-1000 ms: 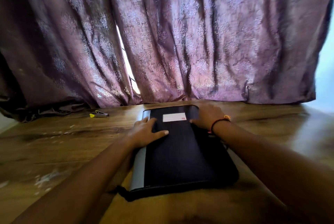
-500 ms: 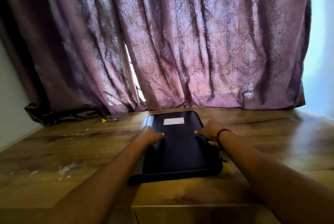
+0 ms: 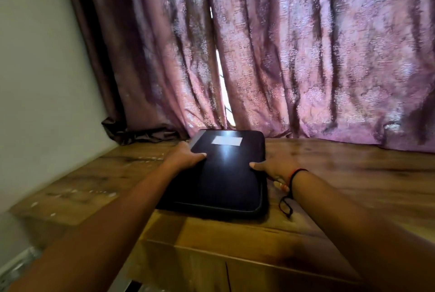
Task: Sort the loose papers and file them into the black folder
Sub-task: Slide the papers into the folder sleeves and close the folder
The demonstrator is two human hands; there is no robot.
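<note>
Black folder: closed and lying flat on the wooden table, its long side running away from the person, its near end close to the table's front edge.
Label: a pale rectangle on the folder's cover, near its far end.
Grey strip: runs along the folder's left edge at the far corner.
Left hand: grasps the folder's left edge, thumb laid on the cover, fingers wrapped over the side.
Right hand: takes hold of the folder's right edge, thumb on the cover; its fingers seem to curl down the side, though blur makes this hard to read.
Wrist band: a dark thread round the right wrist, just right of the folder.
Black cord loop: on the table just beside the folder's near right corner.
Curtain: mauve and patterned, hanging right behind the folder's far end, with a bright slit above it.
Wall: pale, well to the left of the folder.
</note>
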